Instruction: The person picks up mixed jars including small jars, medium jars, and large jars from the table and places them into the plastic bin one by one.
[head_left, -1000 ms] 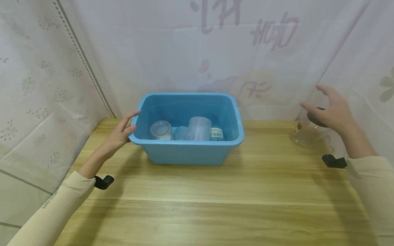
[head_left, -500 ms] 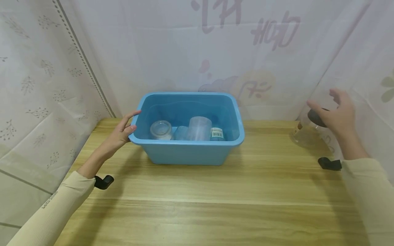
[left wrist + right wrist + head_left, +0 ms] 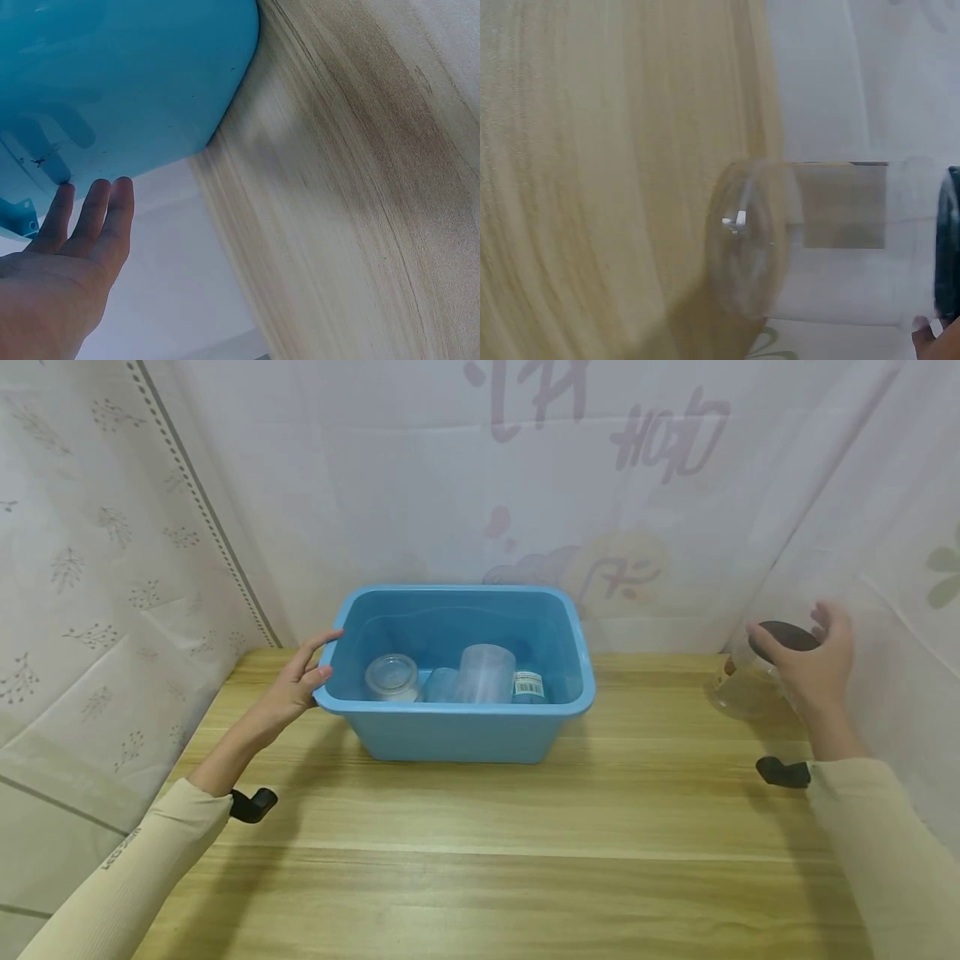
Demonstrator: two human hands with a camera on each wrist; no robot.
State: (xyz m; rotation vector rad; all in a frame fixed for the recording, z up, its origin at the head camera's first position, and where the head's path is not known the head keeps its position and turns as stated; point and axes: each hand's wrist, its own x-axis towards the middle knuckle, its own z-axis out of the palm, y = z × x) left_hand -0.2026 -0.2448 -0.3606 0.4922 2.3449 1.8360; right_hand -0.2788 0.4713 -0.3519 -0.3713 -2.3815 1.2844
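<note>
A blue plastic bin (image 3: pixel 457 732) stands on the wooden table. My left hand (image 3: pixel 295 687) grips its left rim, with thumb and index finger over the edge. In the left wrist view, the other fingers (image 3: pixel 96 217) extend against the outer wall. To the far right, a clear jar (image 3: pixel 738 687) with a dark lid (image 3: pixel 789 636) and a small brown label stands upright. My right hand (image 3: pixel 819 668) holds the jar at its lid, thumb on the left and curled fingers on the right. The right wrist view shows the clear jar (image 3: pixel 840 277) and a fingertip just below the lid.
Inside the bin are a lidded clear jar (image 3: pixel 392 675), a frosted cylindrical container (image 3: pixel 487 674), a bluish clear container (image 3: pixel 441 685) and one with a barcode label (image 3: pixel 528 684). Patterned white curtains (image 3: pixel 420 485) enclose the table (image 3: pixel 495 852) at the back and sides.
My right hand has come down and its fingers have closed in around the jar's lid. The jar stays in about the same place. The left hand and bin have not moved.
</note>
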